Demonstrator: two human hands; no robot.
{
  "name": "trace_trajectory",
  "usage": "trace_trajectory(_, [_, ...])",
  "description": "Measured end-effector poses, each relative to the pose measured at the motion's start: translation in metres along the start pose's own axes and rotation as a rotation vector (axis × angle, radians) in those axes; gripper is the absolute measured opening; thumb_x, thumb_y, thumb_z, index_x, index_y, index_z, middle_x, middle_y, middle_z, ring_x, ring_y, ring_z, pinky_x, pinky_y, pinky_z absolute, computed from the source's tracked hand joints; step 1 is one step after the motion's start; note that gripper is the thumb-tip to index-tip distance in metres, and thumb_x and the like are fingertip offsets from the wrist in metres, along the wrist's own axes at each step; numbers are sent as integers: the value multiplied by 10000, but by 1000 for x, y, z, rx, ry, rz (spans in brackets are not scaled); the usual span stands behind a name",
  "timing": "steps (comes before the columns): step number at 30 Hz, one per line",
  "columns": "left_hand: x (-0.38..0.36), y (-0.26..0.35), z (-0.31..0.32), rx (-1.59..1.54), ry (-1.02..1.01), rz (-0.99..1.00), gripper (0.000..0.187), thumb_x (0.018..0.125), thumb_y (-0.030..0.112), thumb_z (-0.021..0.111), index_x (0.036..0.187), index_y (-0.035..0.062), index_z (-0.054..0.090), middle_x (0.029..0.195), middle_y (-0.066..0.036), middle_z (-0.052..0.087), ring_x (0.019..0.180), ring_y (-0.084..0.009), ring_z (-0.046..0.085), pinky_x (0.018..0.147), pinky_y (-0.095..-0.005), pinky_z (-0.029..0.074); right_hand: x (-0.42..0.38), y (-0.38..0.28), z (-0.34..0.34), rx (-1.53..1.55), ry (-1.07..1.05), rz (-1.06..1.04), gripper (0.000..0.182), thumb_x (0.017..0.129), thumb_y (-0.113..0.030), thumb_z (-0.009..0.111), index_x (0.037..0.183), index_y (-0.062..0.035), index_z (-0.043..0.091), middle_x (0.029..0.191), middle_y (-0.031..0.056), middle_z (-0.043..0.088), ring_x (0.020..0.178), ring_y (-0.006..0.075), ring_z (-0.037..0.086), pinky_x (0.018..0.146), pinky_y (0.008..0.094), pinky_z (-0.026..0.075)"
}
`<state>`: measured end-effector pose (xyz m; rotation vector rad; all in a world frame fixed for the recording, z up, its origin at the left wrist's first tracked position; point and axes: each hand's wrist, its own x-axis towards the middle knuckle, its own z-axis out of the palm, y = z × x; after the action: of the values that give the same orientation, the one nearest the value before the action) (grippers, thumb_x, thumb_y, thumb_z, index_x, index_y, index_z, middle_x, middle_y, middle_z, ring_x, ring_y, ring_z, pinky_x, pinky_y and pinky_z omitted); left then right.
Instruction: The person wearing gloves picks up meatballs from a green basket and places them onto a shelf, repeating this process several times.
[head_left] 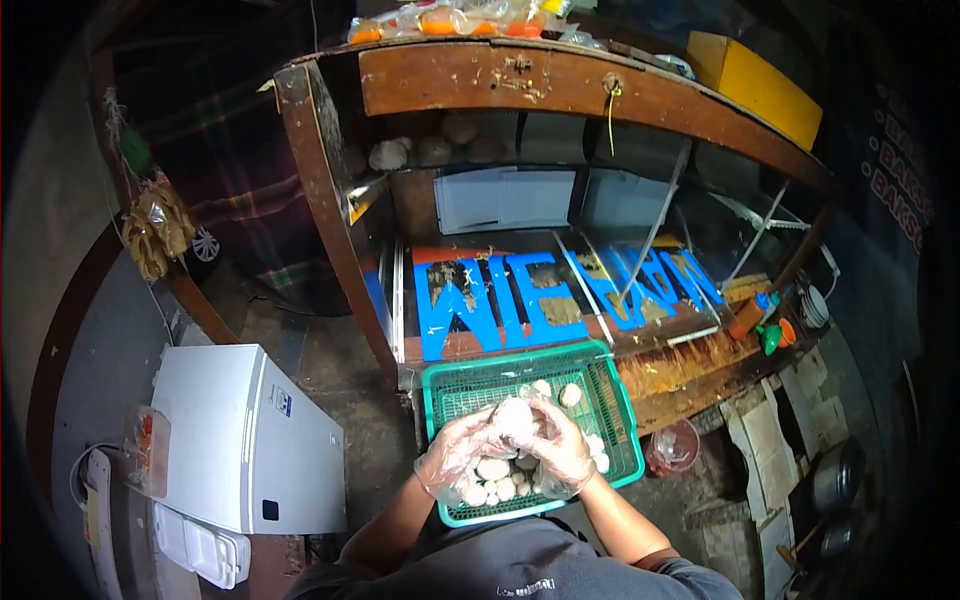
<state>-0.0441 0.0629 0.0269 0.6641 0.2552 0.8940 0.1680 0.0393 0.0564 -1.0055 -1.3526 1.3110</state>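
Note:
Clear plastic gloves cover both my hands. Between my left hand (456, 452) and my right hand (563, 452) is a large pale meatball (513, 421), with the fingers of both curled around its sides. Below them stands a green plastic basket (637, 440) with mesh walls and floor. Several smaller pale meatballs (494, 469) lie in the basket, mostly near its front, under and between my hands. One meatball (571, 395) sits apart toward the back right. My hands hide part of the basket floor.
A wooden and glass stall cart (500, 300) with blue lettering stands just beyond the basket. To the left are a white chest freezer (215, 430) and a foam box (200, 550). A bucket (672, 447) and dark pots (838, 478) are at the right.

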Motion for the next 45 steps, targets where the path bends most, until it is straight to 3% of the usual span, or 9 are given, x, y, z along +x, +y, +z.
trace_trajectory(3, [14, 10, 10, 602, 177, 167, 484, 951, 15, 595, 1399, -84, 440, 1340, -158, 567, 1206, -208, 565, 1011, -338, 479, 22, 3, -15, -75, 6, -119, 557, 801, -84, 800, 1291, 33, 563, 1185, 107, 633, 1062, 180, 618, 923, 328, 512])
trace_trajectory(18, [94, 60, 30, 696, 424, 579, 561, 833, -9, 711, 1345, -80, 492, 1299, -170, 593, 1203, -237, 578, 1002, -347, 498, 135, -25, -28, 191, -115, -396, 495, 822, 57, 734, 1282, 38, 552, 1283, 109, 567, 1107, 192, 611, 945, 322, 524])
trace_trajectory(24, [129, 80, 17, 624, 410, 695, 435, 864, 25, 723, 1254, -72, 557, 1256, -160, 610, 1143, -223, 605, 975, -329, 514, 183, -25, -30, 200, -146, -513, 499, 841, 61, 715, 1305, 35, 531, 1350, 137, 537, 1111, 199, 617, 954, 327, 523])
trace_trajectory(30, [174, 105, 19, 608, 399, 790, 423, 886, 24, 694, 1268, -70, 537, 1226, -142, 619, 1109, -212, 618, 955, -325, 519, 245, -21, -39, 16, 42, -789, 501, 830, 53, 722, 1294, 32, 532, 1309, 150, 556, 1109, 237, 630, 943, 349, 534])
trace_trajectory(31, [184, 119, 17, 114, 230, 681, 433, 889, 21, 691, 1278, -73, 524, 1211, -138, 621, 1103, -214, 619, 950, -323, 521, 249, -32, -40, 35, 37, -812, 507, 822, 59, 723, 1291, 32, 533, 1306, 151, 560, 1100, 235, 631, 941, 344, 534])
trace_trajectory(32, [195, 113, 18, 577, 347, 847, 423, 894, 10, 681, 1276, -79, 523, 1200, -140, 621, 1095, -215, 620, 946, -322, 522, 259, -35, -42, 84, 73, -806, 465, 789, 23, 756, 1227, 9, 600, 1278, 130, 567, 1102, 213, 615, 922, 319, 533])
trace_trajectory(39, [267, 152, 41, 655, 344, 941, 364, 890, 40, 690, 1216, -83, 587, 1177, -141, 645, 1050, -182, 625, 927, -304, 516, 311, -88, -69, -109, 223, -844, 421, 788, -1, 730, 1194, -3, 616, 1219, 125, 605, 906, 174, 666, 767, 293, 561])
trace_trajectory(43, [317, 172, 46, 740, 463, 979, 299, 888, 84, 693, 1152, -51, 656, 1088, -107, 690, 953, -131, 626, 857, -266, 509, 357, -101, -92, -239, 328, -913, 383, 762, -74, 737, 1131, -14, 658, 1118, 165, 664, 991, 295, 655, 881, 374, 527])
trace_trajectory(45, [333, 180, 47, 718, 502, 933, 284, 894, 84, 678, 1153, -32, 664, 1075, -100, 693, 904, -122, 619, 810, -264, 512, 375, -99, -102, -324, 407, -854, 364, 770, -21, 731, 1117, 48, 645, 1086, 139, 679, 942, 206, 684, 837, 312, 546])
